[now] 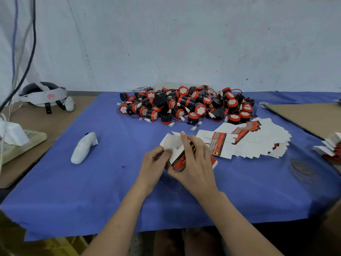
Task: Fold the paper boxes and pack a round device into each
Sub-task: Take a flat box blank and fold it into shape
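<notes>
A half-folded paper box (177,155), white inside and red-printed outside, sits tilted with flaps open, in front of the pile of round devices (186,105). The devices are black-and-red drums with thin wires. Flat box blanks (254,143) fan out by the pile's right front.

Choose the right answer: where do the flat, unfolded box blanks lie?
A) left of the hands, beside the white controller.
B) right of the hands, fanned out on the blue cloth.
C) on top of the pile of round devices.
B: the flat box blanks lie fanned out on the blue cloth, right of the right hand holding the partly folded box.
</notes>
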### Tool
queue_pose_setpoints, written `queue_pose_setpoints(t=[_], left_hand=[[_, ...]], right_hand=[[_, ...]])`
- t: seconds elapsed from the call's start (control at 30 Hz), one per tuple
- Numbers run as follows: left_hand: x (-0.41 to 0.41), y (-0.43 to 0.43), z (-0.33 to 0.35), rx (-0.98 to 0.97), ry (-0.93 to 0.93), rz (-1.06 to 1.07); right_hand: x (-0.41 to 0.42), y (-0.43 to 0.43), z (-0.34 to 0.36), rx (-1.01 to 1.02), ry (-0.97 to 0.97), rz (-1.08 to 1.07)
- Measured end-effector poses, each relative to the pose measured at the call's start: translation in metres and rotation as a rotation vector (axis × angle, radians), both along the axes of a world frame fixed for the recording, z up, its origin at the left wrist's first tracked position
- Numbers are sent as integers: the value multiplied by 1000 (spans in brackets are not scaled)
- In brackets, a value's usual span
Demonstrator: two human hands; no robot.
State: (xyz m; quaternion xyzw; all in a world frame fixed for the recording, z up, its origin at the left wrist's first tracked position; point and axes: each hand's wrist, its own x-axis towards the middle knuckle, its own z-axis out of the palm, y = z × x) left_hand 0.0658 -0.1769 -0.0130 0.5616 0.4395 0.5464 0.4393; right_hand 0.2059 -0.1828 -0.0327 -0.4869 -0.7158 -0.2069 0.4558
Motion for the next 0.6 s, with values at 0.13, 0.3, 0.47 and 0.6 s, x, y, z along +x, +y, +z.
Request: queue_pose_setpoints(t=[0.13, 0.3, 0.47, 0.6], left_hand=[[2, -3, 3, 23, 13, -14], [1, -4, 2, 21, -34, -33], [0, -2, 1, 53, -83, -48], [-4, -3, 0, 45, -96, -54]], right_hand=[[1, -1, -1, -6, -4, -10], [1, -2, -1, -32, 7, 25], [1, -2, -1, -5, -20, 10], [2, -2, -1, 15, -45, 3]])
